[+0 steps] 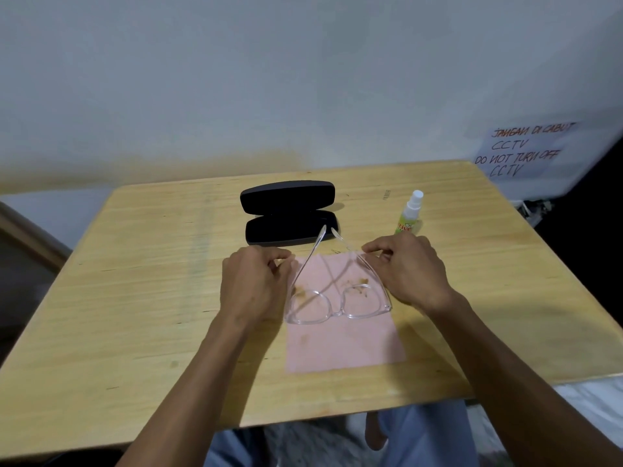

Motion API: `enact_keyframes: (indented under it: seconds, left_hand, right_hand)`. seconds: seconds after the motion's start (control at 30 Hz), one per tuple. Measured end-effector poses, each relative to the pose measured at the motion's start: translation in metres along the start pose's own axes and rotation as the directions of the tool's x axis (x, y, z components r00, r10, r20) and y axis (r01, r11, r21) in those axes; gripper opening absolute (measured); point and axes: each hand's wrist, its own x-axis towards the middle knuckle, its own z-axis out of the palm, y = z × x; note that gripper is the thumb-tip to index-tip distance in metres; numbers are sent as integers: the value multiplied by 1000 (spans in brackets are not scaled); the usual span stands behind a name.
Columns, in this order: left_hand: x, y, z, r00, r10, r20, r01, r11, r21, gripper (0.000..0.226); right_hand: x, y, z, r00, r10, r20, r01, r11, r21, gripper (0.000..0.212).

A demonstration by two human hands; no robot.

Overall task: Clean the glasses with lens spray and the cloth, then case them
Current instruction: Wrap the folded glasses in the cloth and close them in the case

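Note:
Clear-framed glasses [337, 306] hover just above a pink cloth [344, 342] lying flat on the wooden table [135, 281]. The lenses face me and carry brown smudges; the temples point away and cross near their tips. My left hand [253, 288] pinches the left temple and my right hand [404, 267] pinches the right temple. A black glasses case [290, 214] lies open beyond the cloth. A small spray bottle [409, 214] with a white nozzle and green label stands to the right of the case, just behind my right hand.
The table's far edge meets a white wall. A handwritten paper sign [526, 150] hangs at the right. The near table edge runs above my lap, and the table's right edge drops off beside a dark area.

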Motion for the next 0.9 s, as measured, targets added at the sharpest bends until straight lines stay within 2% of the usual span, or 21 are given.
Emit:
enact_keyframes:
  seconds: [0.07, 0.23, 0.27, 0.37, 0.43, 0.5, 0.6, 0.73, 0.9]
  left_hand:
    - [3, 0, 3, 999, 23, 24, -24, 998, 57, 11]
    - [5, 5, 2, 999, -18, 36, 17, 999, 29, 9]
    - [5, 7, 1, 998, -46, 49, 47, 999, -7, 12]
    - [1, 10, -7, 974, -170, 150, 205, 943, -261, 20]
    - [-3, 9, -17, 956, -171, 237, 254, 888, -384, 17]
    - [-6, 7, -30, 937, -115, 329, 253, 873, -417, 13]
    - [-9, -1, -41, 882, -54, 468, 266, 876, -401, 13]
    - [-11, -3, -48, 809, -15, 587, 275, 893, -356, 22]
    - [-12, -1, -45, 757, 1, 654, 210, 947, -245, 22]
  right_hand:
    - [1, -1, 1, 1000, 22, -4, -22, 1000, -5, 16]
    - [0, -1, 1, 1000, 16, 6, -16, 1000, 26, 9]
    - [0, 0, 0, 1000, 1, 15, -1, 998, 59, 10]
    - [-4, 4, -11, 995, -45, 92, 19, 962, 271, 10]
    - [-10, 6, -23, 977, -88, 194, 5, 920, 392, 7]
    - [-17, 7, -33, 946, -138, 292, -11, 890, 456, 7]
    - [-23, 10, -43, 907, -178, 383, -4, 903, 429, 10]
    - [-24, 13, -48, 870, -186, 456, 26, 942, 334, 11]
    - [-23, 14, -47, 840, -200, 504, 84, 966, 244, 13]
